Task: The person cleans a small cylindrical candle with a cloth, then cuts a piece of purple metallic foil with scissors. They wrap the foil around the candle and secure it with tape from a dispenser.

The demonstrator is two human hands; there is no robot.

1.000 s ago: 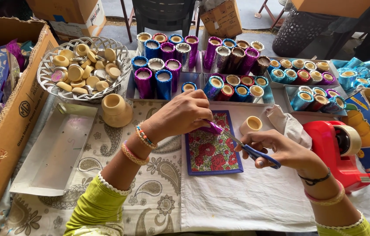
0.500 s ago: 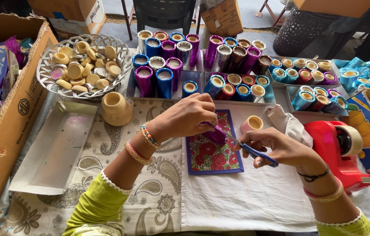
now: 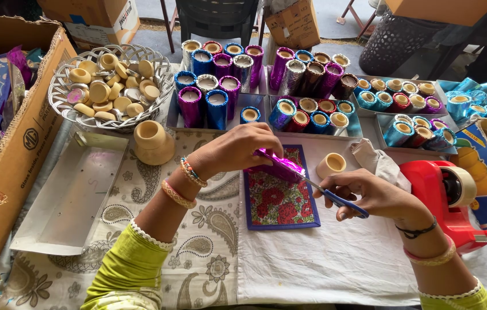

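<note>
- Since the earlier frames, the scissors (image 3: pixel 321 191) have been brought up against the purple foil strip (image 3: pixel 278 163), and the left hand (image 3: pixel 237 149) has been shifted slightly toward the middle of the table.
- The left hand is closed around the purple foil strip, which is pinched between fingers and thumb and held just above the floral card (image 3: pixel 280 201).
- The right hand (image 3: pixel 370 195) is curled shut around the blue handles of the scissors; the blades are pointed up and to the left, with their tips touching the foil — whether the blades are parted cannot be told.
- The floral card, red-flowered with a blue border, is laid flat on the white cloth (image 3: pixel 335 264) between the two hands.
- A bare cream cup (image 3: pixel 331 165) is stood upright just beyond the card's far right corner, near the right hand.
- A larger cream cup (image 3: pixel 152 140) is set beside the silver wire basket (image 3: pixel 62 109), which is filled with cream lids.
- Foil-wrapped tubes (image 3: pixel 220 95) — blue, purple and silver — are ranked upright in trays along the far side of the table.
- A red tape dispenser (image 3: pixel 444 201) is placed just to the right of the right wrist.
- A grey metal tray (image 3: pixel 65 198) is laid on the paisley cloth to the left of the left forearm.
</note>
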